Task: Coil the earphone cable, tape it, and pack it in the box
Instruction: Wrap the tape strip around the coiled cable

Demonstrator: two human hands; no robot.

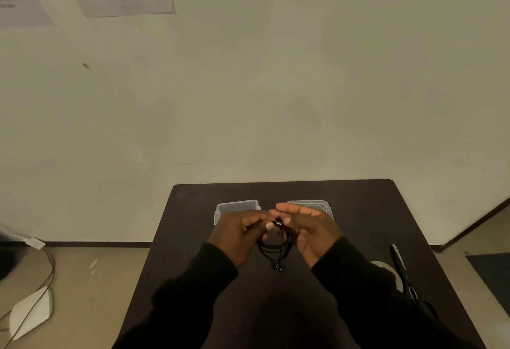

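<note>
The black earphone cable (276,249) hangs in loose loops between my hands above the dark table (358,210), its earbuds dangling at the bottom. My left hand (237,232) pinches the top of the coil between thumb and fingers. My right hand (309,230) is beside it with fingers extended, its thumb pressing on the cable near the plug end. A clear plastic box (237,209) lies open behind my left hand. Its clear lid (317,206) lies behind my right hand, partly hidden.
A roll of tape (386,270) sits near my right sleeve, partly covered by it. Black-handled scissors (403,271) lie along the table's right side. The floor at left holds cables and a white object (30,312). A wall stands behind the table.
</note>
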